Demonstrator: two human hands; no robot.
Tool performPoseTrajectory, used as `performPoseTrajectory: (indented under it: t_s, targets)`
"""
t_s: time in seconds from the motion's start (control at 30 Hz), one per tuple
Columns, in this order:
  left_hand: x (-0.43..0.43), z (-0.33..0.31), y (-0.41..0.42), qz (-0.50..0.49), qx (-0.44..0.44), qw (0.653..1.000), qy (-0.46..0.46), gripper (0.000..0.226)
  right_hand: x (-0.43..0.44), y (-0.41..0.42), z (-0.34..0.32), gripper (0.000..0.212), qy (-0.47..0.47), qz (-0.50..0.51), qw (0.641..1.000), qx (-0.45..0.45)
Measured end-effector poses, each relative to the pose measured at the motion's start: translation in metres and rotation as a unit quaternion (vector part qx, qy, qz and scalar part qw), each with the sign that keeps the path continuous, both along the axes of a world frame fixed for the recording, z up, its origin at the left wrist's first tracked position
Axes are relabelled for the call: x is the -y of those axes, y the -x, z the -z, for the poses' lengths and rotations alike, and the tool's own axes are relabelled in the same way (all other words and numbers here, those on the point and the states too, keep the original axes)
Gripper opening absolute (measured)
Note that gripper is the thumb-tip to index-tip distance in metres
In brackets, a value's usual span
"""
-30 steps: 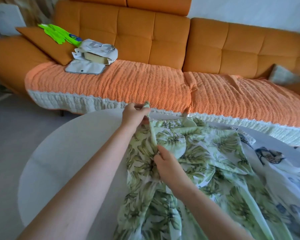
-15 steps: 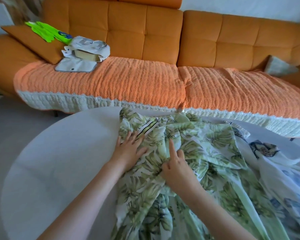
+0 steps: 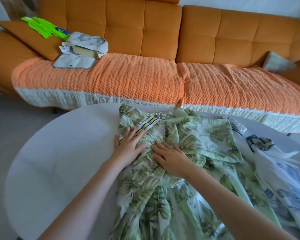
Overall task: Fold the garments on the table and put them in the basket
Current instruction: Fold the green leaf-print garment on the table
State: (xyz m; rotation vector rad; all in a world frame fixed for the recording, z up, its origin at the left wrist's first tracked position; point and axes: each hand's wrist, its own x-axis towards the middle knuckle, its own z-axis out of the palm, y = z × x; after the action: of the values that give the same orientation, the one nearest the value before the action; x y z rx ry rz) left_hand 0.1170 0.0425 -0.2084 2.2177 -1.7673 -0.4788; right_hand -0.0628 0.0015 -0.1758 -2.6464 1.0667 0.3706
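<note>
Pressing flat: my left hand (image 3: 128, 146), fingers straight and spread, gripping nothing, on the left edge of the green leaf-print fabric garment (image 3: 189, 141). Just right of it: my right hand (image 3: 171, 160), fingers likewise straight, palm down on the same cloth, holding nothing. Under both: the round white table (image 3: 59, 153), with the garment lying rumpled across it. Right of my fingers, touching the green cloth: a white garment with blue print (image 3: 275, 170). Beyond the fingertips: an orange upholstered sofa (image 3: 145, 32) with a woven orange throw (image 3: 111, 80).
</note>
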Motion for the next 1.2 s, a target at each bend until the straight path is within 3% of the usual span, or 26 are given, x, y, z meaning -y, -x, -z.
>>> performPoseTrajectory:
  t_s: [0.1,0.17,0.3,0.4,0.47,0.53,0.6,0.7,0.8,0.87,0.93,1.0,1.1,1.2]
  targets:
    - [-0.045,-0.012,0.009,-0.111,-0.14,0.97,0.163,0.052,0.002,0.0,-0.002,0.05,-0.017,0.012,1.0,0.008]
    - [-0.088,-0.024,0.021,-0.179,-0.23,0.938,0.189,0.042,-0.001,0.0,-0.005,0.05,-0.016,0.012,1.0,0.009]
    - [-0.163,-0.045,0.04,-0.223,-0.318,0.915,0.113,0.036,-0.017,0.003,-0.018,0.049,-0.017,0.045,0.993,0.108]
    - [-0.201,-0.057,0.052,-0.225,-0.369,0.902,0.003,0.064,-0.042,0.008,-0.031,0.048,-0.003,0.068,0.983,0.173]
    - [-0.219,-0.058,0.06,-0.214,-0.36,0.908,-0.032,0.092,-0.064,0.014,-0.035,0.044,0.018,0.087,0.973,0.211]
    - [-0.231,-0.055,0.066,-0.215,-0.356,0.909,-0.045,0.101,-0.087,0.02,-0.036,0.04,0.012,0.113,0.964,0.24]
    - [-0.239,-0.057,0.075,-0.208,-0.363,0.907,-0.045,0.09,-0.109,0.025,-0.035,0.041,-0.059,0.155,0.947,0.276]
    - [-0.245,-0.058,0.089,-0.211,-0.339,0.917,-0.014,0.05,-0.135,0.022,-0.036,0.059,-0.169,0.208,0.927,0.262]
    - [-0.249,-0.059,0.102,-0.214,-0.306,0.927,0.029,0.037,-0.149,0.015,-0.037,0.077,-0.244,0.256,0.901,0.252]
    - [-0.251,-0.06,0.111,-0.21,-0.3,0.929,0.057,0.033,-0.154,0.014,-0.038,0.06,-0.304,0.276,0.875,0.255]
    - [-0.252,-0.06,0.118,-0.207,-0.304,0.928,0.052,0.037,-0.157,0.016,-0.038,0.037,-0.395,0.315,0.818,0.273]
    - [-0.252,-0.06,0.126,-0.193,-0.305,0.932,0.035,0.045,-0.16,0.02,-0.038,0.029,-0.461,0.347,0.759,0.301]
    - [-0.254,-0.064,0.135,-0.18,-0.26,0.949,-0.007,0.058,-0.159,0.031,-0.042,0.022,-0.462,0.35,0.725,0.373]
    - [-0.264,-0.063,0.143,-0.169,-0.225,0.955,-0.092,0.053,-0.153,0.048,-0.052,0.021,-0.429,0.343,0.702,0.453]
